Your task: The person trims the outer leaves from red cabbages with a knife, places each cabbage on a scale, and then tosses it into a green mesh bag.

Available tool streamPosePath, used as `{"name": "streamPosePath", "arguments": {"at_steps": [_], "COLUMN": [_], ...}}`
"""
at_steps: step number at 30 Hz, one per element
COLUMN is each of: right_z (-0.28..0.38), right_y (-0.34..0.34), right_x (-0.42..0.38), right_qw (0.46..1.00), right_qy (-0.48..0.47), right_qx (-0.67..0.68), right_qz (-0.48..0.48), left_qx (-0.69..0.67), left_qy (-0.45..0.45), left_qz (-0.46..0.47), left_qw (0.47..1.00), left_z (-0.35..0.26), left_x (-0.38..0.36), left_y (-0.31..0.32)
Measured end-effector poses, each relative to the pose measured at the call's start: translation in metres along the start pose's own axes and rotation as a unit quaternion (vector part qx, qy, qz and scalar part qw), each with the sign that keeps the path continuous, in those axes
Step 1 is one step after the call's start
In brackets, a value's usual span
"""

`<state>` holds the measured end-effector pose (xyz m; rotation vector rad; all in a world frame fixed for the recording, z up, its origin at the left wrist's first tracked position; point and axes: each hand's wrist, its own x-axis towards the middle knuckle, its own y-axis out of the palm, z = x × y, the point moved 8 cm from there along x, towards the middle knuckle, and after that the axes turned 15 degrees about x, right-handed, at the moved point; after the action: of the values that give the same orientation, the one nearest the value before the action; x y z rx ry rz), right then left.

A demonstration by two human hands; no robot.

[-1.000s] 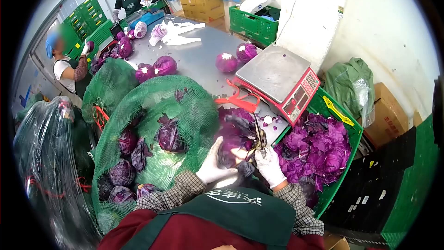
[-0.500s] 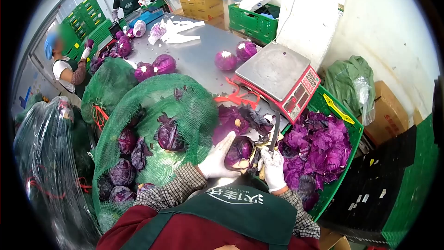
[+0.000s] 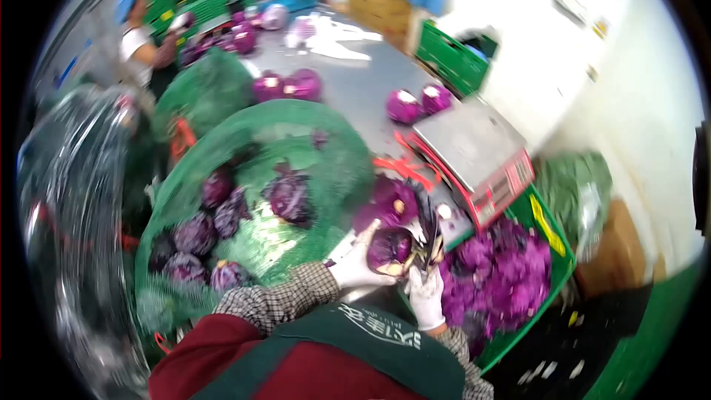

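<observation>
My left hand (image 3: 357, 263), in a white glove, is closed around a red cabbage (image 3: 389, 247) whose pale cut base faces right. Close beside it, my gloved right hand (image 3: 426, 302) is closed on a knife; blur makes the blade hard to separate from the dark leaves at the cabbage. Loose purple leaves (image 3: 386, 201) lie on the table just beyond both hands. To the right, a green crate (image 3: 569, 261) holds a heap of purple outer leaves (image 3: 498, 270). An open green mesh sack (image 3: 311, 115) with several red cabbages (image 3: 287, 196) stands to the left.
A red scale (image 3: 474, 152) with a metal plate stands beyond the crate. Trimmed cabbages (image 3: 404, 106) and white netting (image 3: 337, 38) lie on the steel table (image 3: 355, 81). A co-worker (image 3: 144, 48) in a blue cap stands far left, another person at the back. A plastic-wrapped bundle (image 3: 78, 230) is at left.
The camera view has shifted and blurred, moving the scene mostly rightward. My left hand still holds the cabbage, and my right hand stays beside its base. The knife blade shows less distinctly.
</observation>
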<state>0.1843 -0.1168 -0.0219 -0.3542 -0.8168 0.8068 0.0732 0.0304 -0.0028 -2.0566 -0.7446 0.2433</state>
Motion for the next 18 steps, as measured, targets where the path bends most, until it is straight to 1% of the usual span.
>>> {"name": "streamPosePath", "arguments": {"at_steps": [1,3,4,5,6,7,8,9,10,11,12,13,14,15,17,18], "right_z": [0.002,0.004,0.007,0.018,0.006,0.030,0.053,0.119,0.139,0.152,0.161,0.186,0.199,0.213,0.254,0.270], "right_y": [0.003,0.007,0.009,0.009,0.014,0.010,0.006,-0.011,-0.009,0.001,0.007,0.006,0.010,0.016,0.020,0.027], "right_x": [0.011,0.037,0.046,0.055,0.057,0.069,0.074,0.090,0.093,0.091,0.089,0.088,0.083,0.076,0.065,0.057], "right_qw": [0.999,0.979,0.967,0.951,0.967,0.978,0.974,0.960,0.943,0.921,0.907,0.895,0.879,0.860,0.828,0.806], "right_qy": [-0.007,0.070,0.094,0.127,0.080,-0.015,-0.153,-0.129,-0.108,-0.088,-0.101,-0.122,-0.156,-0.190,-0.154,-0.194], "right_qx": [0.045,0.171,0.204,0.238,0.153,0.125,0.076,0.152,0.167,0.175,0.179,0.169,0.137,0.106,0.123,0.165], "right_qz": [0.021,0.086,0.119,0.153,0.186,0.168,0.151,0.197,0.269,0.336,0.367,0.394,0.429,0.461,0.525,0.534], "left_qx": [-0.064,-0.095,-0.109,-0.163,-0.217,-0.287,-0.356,-0.417,-0.475,-0.533,-0.601,-0.662,-0.642,-0.633,-0.587,-0.575], "left_qy": [-0.009,-0.004,-0.003,-0.020,-0.037,-0.082,-0.126,-0.145,-0.165,-0.139,-0.102,-0.060,-0.160,-0.094,-0.088,-0.074], "left_qz": [-0.008,0.003,0.006,0.003,-0.001,-0.010,-0.026,-0.018,-0.013,0.001,-0.030,-0.063,-0.079,-0.116,-0.153,-0.181], "left_qw": [0.998,0.995,0.994,0.986,0.975,0.954,0.925,0.897,0.864,0.834,0.792,0.745,0.745,0.760,0.790,0.794], "left_z": [0.004,-0.013,-0.022,-0.017,-0.011,-0.002,0.008,0.010,0.012,0.010,0.007,0.002,0.011,0.048,0.064,0.067], "left_x": [0.000,-0.001,-0.002,-0.006,-0.009,-0.018,-0.026,-0.037,-0.047,-0.058,-0.070,-0.083,-0.109,-0.103,-0.139,-0.161], "left_y": [-0.001,-0.020,-0.033,-0.035,-0.036,-0.025,-0.014,-0.011,-0.008,-0.016,-0.025,-0.035,-0.040,-0.004,-0.019,-0.027]}}
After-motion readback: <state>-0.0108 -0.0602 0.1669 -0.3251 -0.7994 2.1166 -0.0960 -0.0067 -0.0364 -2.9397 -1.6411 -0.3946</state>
